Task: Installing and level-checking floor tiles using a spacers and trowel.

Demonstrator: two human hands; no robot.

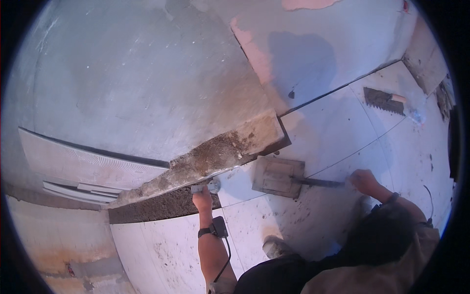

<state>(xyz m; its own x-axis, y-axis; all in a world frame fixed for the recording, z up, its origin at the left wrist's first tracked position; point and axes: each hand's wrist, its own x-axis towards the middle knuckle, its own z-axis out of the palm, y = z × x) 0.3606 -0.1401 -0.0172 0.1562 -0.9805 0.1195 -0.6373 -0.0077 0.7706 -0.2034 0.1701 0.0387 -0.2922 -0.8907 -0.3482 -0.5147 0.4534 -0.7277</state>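
Note:
My left hand (202,200) is closed around a small light-grey tool (199,188) with a rounded end; its kind I cannot make out. That hand is over the right end of a strip of dark, crumbly mortar (156,205) between the white floor tiles and a rough ledge. On the right, my right hand (364,183) is closed at the end of a dark handle. The handle belongs to a flat, square-bladed tool (279,176), like a shovel, smeared with grey mortar. Its blade is over the white floor tiles (303,220), right of the strip.
A notched trowel (384,100) lies on the tiles at the far right. Along the wall runs a broken, mortar-crusted ledge (220,154). Ridged tile pieces (88,159) lean at the left. A shoe (275,246) stands on the tiles near me. Crumbs of mortar are scattered about.

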